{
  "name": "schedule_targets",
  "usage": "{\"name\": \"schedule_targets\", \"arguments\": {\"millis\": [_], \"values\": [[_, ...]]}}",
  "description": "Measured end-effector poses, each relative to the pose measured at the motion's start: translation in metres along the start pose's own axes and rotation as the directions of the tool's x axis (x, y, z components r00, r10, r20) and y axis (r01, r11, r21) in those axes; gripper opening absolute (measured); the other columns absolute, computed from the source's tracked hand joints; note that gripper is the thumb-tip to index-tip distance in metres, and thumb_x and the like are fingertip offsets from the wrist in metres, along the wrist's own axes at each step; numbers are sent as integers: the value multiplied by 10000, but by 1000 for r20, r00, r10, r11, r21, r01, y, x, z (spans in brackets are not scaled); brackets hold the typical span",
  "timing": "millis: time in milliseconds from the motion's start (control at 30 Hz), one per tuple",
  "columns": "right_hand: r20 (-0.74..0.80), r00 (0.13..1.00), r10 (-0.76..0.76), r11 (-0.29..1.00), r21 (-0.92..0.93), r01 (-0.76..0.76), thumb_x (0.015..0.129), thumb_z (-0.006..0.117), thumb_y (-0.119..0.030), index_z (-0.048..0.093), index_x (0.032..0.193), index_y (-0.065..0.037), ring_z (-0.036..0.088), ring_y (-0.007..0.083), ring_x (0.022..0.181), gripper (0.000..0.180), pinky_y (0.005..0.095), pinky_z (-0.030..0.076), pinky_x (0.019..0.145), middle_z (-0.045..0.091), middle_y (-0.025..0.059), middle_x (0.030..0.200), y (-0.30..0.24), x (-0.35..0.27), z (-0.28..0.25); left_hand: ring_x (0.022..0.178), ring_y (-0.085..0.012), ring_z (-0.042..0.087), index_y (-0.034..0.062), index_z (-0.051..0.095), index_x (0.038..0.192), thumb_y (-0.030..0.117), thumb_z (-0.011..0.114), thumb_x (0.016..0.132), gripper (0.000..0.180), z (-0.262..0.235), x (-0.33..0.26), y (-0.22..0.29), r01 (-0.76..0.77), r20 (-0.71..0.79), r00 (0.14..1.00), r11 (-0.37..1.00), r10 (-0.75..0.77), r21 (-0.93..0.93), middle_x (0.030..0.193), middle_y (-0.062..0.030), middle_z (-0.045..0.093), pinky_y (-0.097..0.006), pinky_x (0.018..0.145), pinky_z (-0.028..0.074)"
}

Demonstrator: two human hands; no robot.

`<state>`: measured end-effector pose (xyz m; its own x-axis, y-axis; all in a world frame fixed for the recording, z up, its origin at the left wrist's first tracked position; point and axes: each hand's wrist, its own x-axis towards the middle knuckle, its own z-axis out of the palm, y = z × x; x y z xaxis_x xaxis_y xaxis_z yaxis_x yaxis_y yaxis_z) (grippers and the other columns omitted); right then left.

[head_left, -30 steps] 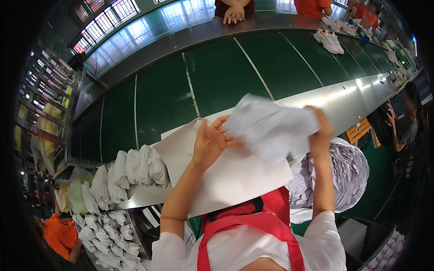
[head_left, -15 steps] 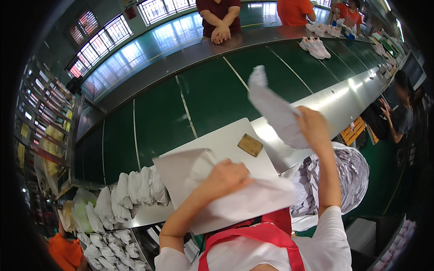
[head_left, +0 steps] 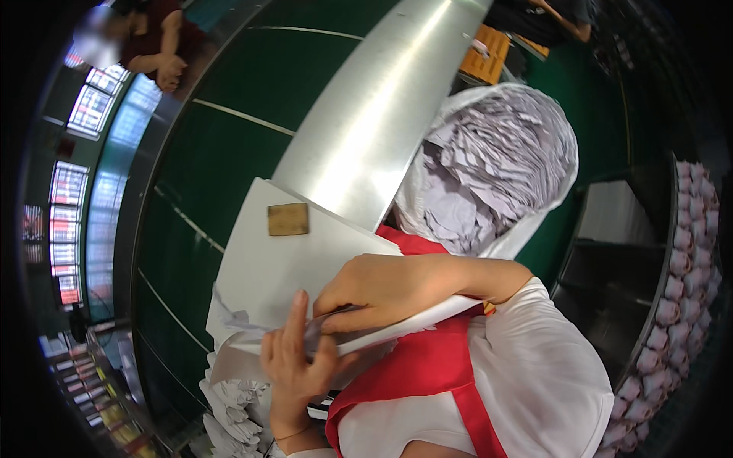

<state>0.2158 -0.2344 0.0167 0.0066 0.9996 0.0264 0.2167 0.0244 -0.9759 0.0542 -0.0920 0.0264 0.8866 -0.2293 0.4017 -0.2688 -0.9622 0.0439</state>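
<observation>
My left hand [head_left: 299, 370] is at the lower middle. Its index finger points up, while its other fingers and thumb bend around the edge of a white paper sheet [head_left: 427, 317]. My right hand [head_left: 382, 288] reaches across from the right, fingers curled down into the fold of the sheet. Between the hands a greyish crumpled paper wad [head_left: 313, 333] shows in part; the rest is hidden by the fingers. Both hands are over a white board [head_left: 259, 267], on which a small brown block [head_left: 288, 219] lies.
A large white sack [head_left: 569, 153] full of grey-white paper sheets stands right of the metal table edge [head_left: 359, 114]. Beyond runs a green conveyor [head_left: 221, 145]. White wrapped bundles [head_left: 233, 408] lie at lower left, and a rack of pinkish bundles [head_left: 672, 305] is at far right.
My view has turned to the right. My right hand has come down with the paper wad to my left hand, and the large sheet now lies folded between them.
</observation>
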Motion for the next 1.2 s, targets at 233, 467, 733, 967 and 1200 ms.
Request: {"name": "schedule_targets", "arguments": {"millis": [233,467,733,967,1200], "values": [[-364,900,241,879,475,-44,860,587,-150,634,931,-13,620,114,795,161,236,477,671,668,67,877,66,-67,-7,575,-219,417,23,506,999,286,571,871,300,-4,-8,-18,224,-45,971,960,-234,-168,694,-48,470,-316,578,345],[-764,-256,592,348,529,-774,748,672,-392,618,1001,-61,635,320,860,420,402,488,776,667,122,877,390,-202,17,634,-220,344,-3,580,796,342,530,886,360,1,-1,-37,519,-13,852,847,-523,-113,582,-61,405,-320,610,308],[-697,-326,638,196,557,-807,694,697,-332,576,1109,-80,615,305,971,500,391,475,837,648,149,1001,416,-201,21,643,-230,367,8,537,700,223,684,769,269,7,-2,-39,598,107,801,774,-589,-210,602,-74,455,-329,578,313],[-880,-117,461,593,404,-696,658,615,-244,524,1178,41,615,350,923,600,402,468,838,625,255,987,411,-212,16,592,-265,371,16,541,696,255,696,751,291,15,-1,-39,532,110,844,789,-526,-309,605,-94,484,-340,621,336],[-878,477,-26,512,-422,-748,664,593,-17,528,940,-75,535,331,833,290,424,436,712,542,143,876,334,-172,46,549,-267,384,16,544,692,218,705,732,262,20,-5,-37,482,91,873,814,-480,-324,595,-88,491,-340,642,341]]}}
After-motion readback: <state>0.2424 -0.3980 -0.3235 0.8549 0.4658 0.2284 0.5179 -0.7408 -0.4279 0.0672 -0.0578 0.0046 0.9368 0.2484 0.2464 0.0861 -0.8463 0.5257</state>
